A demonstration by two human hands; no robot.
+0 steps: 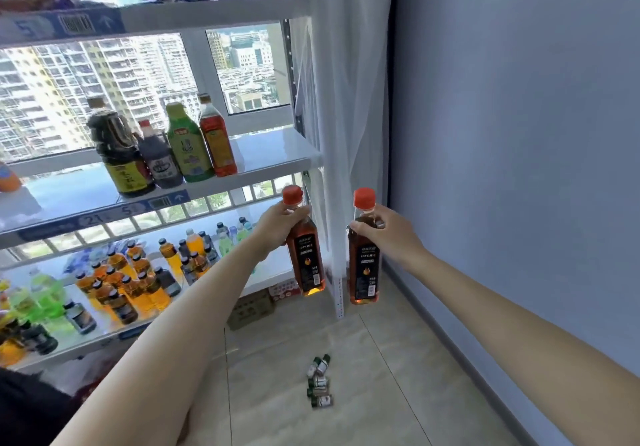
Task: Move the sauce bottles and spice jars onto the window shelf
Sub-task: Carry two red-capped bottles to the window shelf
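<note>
My left hand (277,222) grips the neck of a red-capped amber sauce bottle (306,262) with a black label, held upright in the air just below the right end of the window shelf (273,154). My right hand (384,229) holds a matching red-capped bottle (363,272) beside it, in front of the white curtain. On the shelf stand several sauce bottles: a big dark one (119,153), a smaller dark one (159,158), a green one (187,144) and a red one (216,140). Several small spice jars (320,381) lie on the floor tiles.
The lower shelf (114,333) is crowded with many drink bottles. Cardboard boxes (252,308) sit under it. A white rack post (337,293) and sheer curtain (349,99) stand between the two held bottles. A blue-grey wall (519,134) closes the right side.
</note>
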